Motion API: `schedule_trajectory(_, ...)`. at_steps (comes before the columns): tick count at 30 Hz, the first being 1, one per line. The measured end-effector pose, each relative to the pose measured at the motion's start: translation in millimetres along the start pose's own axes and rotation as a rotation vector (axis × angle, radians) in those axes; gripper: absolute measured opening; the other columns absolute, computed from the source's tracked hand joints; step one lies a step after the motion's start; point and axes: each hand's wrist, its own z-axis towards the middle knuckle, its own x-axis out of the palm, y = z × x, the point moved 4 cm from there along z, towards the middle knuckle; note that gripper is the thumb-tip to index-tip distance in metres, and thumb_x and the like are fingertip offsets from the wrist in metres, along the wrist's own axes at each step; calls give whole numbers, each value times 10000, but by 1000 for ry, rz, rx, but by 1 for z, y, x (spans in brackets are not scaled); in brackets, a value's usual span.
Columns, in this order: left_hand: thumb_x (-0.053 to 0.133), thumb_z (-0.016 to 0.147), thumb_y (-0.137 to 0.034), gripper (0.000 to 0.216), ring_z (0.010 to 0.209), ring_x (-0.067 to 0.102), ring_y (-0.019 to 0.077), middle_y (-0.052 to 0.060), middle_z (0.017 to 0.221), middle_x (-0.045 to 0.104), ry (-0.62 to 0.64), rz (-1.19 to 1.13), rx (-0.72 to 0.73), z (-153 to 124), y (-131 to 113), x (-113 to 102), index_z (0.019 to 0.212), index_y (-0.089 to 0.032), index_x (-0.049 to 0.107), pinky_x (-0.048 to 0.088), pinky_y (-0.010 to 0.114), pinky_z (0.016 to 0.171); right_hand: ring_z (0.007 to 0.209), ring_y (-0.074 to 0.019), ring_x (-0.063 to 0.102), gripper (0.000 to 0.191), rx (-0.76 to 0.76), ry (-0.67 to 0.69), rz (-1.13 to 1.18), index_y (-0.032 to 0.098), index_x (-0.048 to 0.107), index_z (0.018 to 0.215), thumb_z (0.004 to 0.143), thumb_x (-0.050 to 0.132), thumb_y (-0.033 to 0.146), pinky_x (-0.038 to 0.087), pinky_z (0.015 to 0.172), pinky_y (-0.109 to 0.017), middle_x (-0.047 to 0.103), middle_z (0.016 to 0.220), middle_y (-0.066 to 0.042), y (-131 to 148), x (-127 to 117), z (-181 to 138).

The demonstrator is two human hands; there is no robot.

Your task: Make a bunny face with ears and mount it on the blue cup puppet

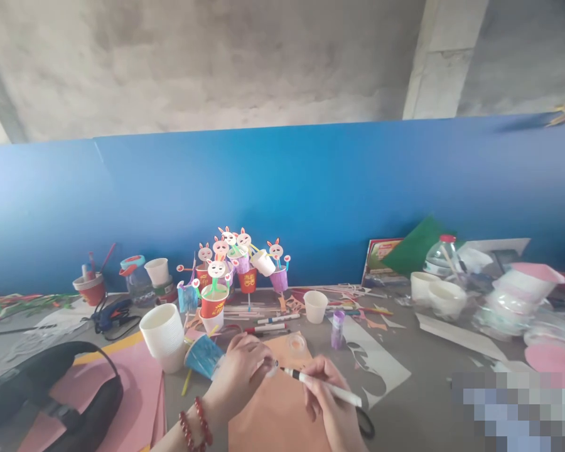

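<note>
My left hand (239, 375), with a red bead bracelet on the wrist, is closed on a small pale piece that I cannot make out. My right hand (327, 392) grips a white marker pen (327, 387), and the pen's tip points at that piece. Both hands hover over an orange paper sheet (273, 414). A blue-covered paper cup (203, 356) lies on its side just left of my left hand. Beyond the hands stands a cluster of paper-cup bunny figures (230, 267) with round faces and pink ears.
A stack of white cups (164, 336) stands to the left, over pink paper (136, 395). A black bag (42, 395) sits at the near left. A purple glue stick (338, 328), loose markers (275, 321), a single white cup (315, 306), bowls (445, 298) and a bottle (442, 254) crowd the table. A blue wall (311, 188) runs behind.
</note>
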Motion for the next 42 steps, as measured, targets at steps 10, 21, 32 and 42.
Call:
schedule_trajectory(10, 404, 973, -215, 237, 812, 579, 205, 29, 815, 658, -41, -154, 148, -7, -13, -3, 822, -206, 587, 426, 347, 806, 359, -65, 347, 179, 0, 59, 34, 215, 465, 656, 782, 572, 284, 271, 384, -186, 424, 432, 107, 14, 6, -3)
schedule_trajectory(21, 306, 1008, -358, 385, 689, 587, 176, 34, 745, 645, 129, -220, 181, -12, -22, 13, 820, -190, 597, 422, 248, 615, 330, -43, 228, 157, 89, 87, 259, 216, 468, 639, 749, 544, 297, 122, 357, -179, 373, 408, 119, 1, 11, -6)
schedule_trajectory(32, 422, 964, -204, 262, 660, 613, 152, -3, 721, 655, 216, -100, 96, -9, -52, 12, 753, -196, 576, 417, 213, 595, 353, -37, 141, 204, 109, -15, 472, 214, 420, 570, 697, 570, 270, 98, 379, -182, 319, 392, 119, 2, 9, -12)
schedule_trajectory(42, 441, 986, -217, 238, 903, 653, 222, 74, 956, 690, 102, 277, -211, 60, 65, -16, 990, -157, 671, 501, 371, 806, 363, -50, 232, 506, 228, 172, -51, 186, 511, 1054, 787, 587, 608, 152, 373, -193, 518, 514, 85, -23, 21, -2)
